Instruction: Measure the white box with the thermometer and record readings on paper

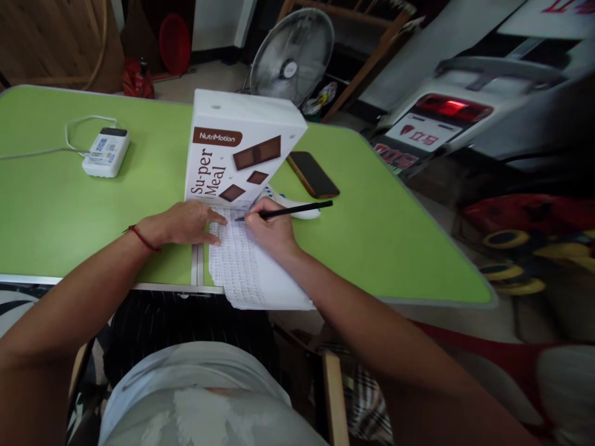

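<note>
A black pen (297,209) is gripped in my right hand (274,229), its tip on the upper part of a sheet of paper (246,266). Rows of small handwriting cover the paper's left part, while the right part is white; its lower edge hangs past the table edge. My left hand (193,223) rests at the paper's upper left with fingers spread, a red string around the wrist. Just beyond both hands stands a white box (209,162) printed "NutriMotion Su-per Meal". A white object with blue buttons (302,210) lies partly hidden behind my right hand and the pen.
On the green table (153,155), a dark phone (313,174) lies right of the box. A white device (106,153) with a cable sits at the left. Behind the table are a fan (290,68) and a parked scooter (427,118).
</note>
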`<state>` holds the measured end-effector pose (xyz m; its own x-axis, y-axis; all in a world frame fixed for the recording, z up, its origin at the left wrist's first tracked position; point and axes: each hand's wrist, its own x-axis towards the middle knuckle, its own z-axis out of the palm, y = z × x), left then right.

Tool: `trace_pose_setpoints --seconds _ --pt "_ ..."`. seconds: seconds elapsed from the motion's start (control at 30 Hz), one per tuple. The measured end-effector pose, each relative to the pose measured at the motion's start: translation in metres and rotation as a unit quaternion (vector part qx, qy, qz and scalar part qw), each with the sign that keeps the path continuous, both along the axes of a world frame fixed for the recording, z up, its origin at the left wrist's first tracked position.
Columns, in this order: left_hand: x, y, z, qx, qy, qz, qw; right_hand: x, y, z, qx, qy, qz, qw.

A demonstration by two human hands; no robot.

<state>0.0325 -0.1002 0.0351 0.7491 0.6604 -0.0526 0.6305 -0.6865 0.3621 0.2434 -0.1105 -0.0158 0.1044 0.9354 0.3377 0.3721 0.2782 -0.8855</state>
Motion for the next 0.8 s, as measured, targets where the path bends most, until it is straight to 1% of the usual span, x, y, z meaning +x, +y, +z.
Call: trace_pose_setpoints --seconds 0.1,0.27,0.5,0.67,0.8 --pt "-0.0006 0.0009 -0.0014 0.006 -0.011 -0.006 1.000 -0.0001 0.0001 0.0002 0.000 0.002 -0.005 1.000" --pt "0.0007 -0.0007 0.0029 -0.009 0.017 0.009 1.000 -0.0019 -0.0004 0.0016 -0.001 0.016 0.003 1.000" --pt "-0.0010 0.0000 0.0020 -0.014 -0.001 0.004 1.000 -0.0025 -0.0010 0.0032 -0.005 0.015 0.010 1.000" --pt "-0.0016 0.0013 0.0003 -0.020 -0.011 0.003 1.000 -0.0012 -0.0016 0.0036 -0.002 0.013 0.032 0.999" --pt "-0.0006 -0.0001 0.0027 -0.020 0.005 0.008 1.000 -0.0007 -0.0020 0.0031 -0.001 0.009 0.044 0.999"
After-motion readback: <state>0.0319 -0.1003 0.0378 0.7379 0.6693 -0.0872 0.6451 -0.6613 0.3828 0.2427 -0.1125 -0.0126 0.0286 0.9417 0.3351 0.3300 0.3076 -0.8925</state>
